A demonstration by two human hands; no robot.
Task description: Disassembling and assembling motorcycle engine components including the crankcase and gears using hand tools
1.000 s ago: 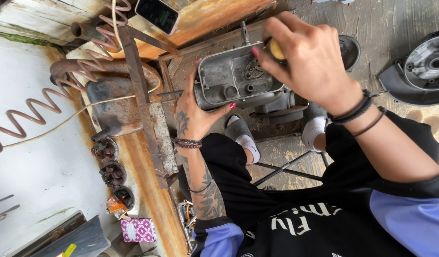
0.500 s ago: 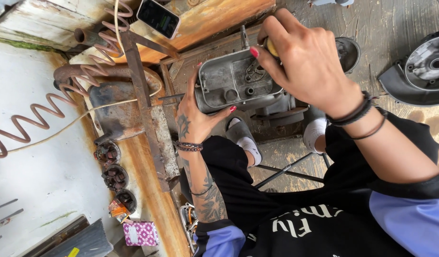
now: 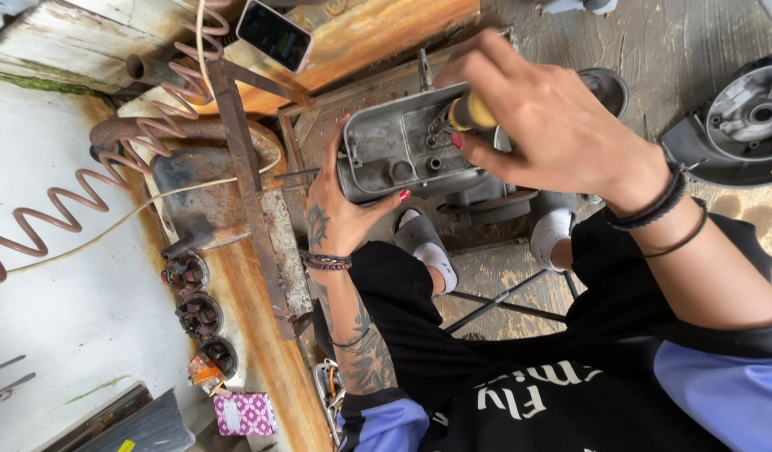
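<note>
Head view: the right hand (image 3: 562, 125) wraps closed around a yellow-handled screwdriver (image 3: 470, 110), its tip hidden inside the grey cast-metal engine casing (image 3: 403, 146). The left hand (image 3: 340, 213) clamps the casing's near-left edge, thumb along its lower rim. The casing sits over the person's knees, tight against a rusty steel frame (image 3: 244, 167) on the left; a dark round engine cover (image 3: 742, 117) lies well apart to the right.
</note>
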